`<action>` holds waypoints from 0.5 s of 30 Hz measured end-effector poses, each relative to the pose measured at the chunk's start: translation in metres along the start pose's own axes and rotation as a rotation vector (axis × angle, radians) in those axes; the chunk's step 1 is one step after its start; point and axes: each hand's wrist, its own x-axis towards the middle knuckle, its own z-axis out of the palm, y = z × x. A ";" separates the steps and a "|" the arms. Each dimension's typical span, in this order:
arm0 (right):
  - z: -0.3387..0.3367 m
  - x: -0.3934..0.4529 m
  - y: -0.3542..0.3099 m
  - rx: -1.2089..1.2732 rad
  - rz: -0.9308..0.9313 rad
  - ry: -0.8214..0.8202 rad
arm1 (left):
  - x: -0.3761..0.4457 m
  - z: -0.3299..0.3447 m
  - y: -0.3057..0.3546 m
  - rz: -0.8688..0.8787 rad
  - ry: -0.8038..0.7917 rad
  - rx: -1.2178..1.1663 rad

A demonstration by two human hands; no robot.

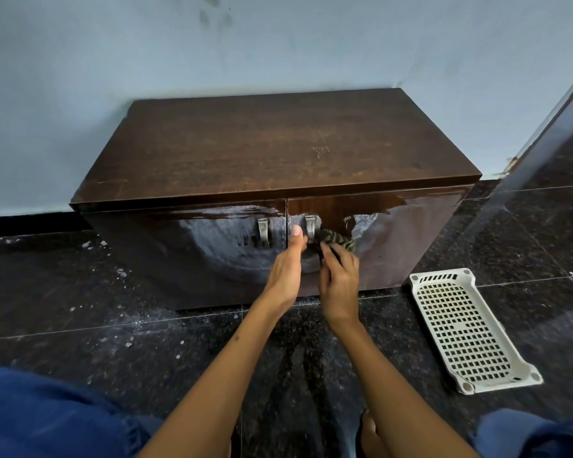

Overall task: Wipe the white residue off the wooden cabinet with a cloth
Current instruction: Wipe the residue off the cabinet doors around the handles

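The dark wooden cabinet (pixel 278 150) stands against the wall with both doors closed. White residue (pixel 225 246) smears the left door and a patch (pixel 368 233) on the right door. A dark patterned cloth (pixel 336 240), twisted like a rope, lies against the right door beside its metal handle (pixel 310 226). My right hand (pixel 339 282) grips the cloth from below. My left hand (pixel 286 264) is at the foot of that handle with the thumb up. Its fingers curl in where the cloth's left end is; the fingertips are hidden.
A white perforated plastic tray (pixel 460 328) lies on the black stone floor (pixel 80 309) to the right of the cabinet. White specks are scattered on the floor at left. A dark door panel (pixel 549 133) leans in at far right. My blue-clad knees fill the lower corners.
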 end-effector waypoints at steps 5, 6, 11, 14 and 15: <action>-0.009 0.007 -0.019 0.054 -0.003 0.222 | 0.000 -0.001 0.004 -0.008 -0.002 -0.008; -0.008 0.013 -0.022 0.019 -0.056 0.206 | -0.001 -0.001 0.004 -0.016 0.008 -0.007; 0.002 0.020 -0.012 -0.154 -0.167 0.096 | -0.004 0.000 0.006 0.000 0.009 -0.026; 0.003 0.014 0.004 -0.206 -0.172 0.038 | -0.003 0.001 0.008 -0.010 0.026 -0.017; 0.003 0.010 0.008 -0.219 -0.168 0.010 | -0.003 0.002 0.008 -0.013 0.034 -0.010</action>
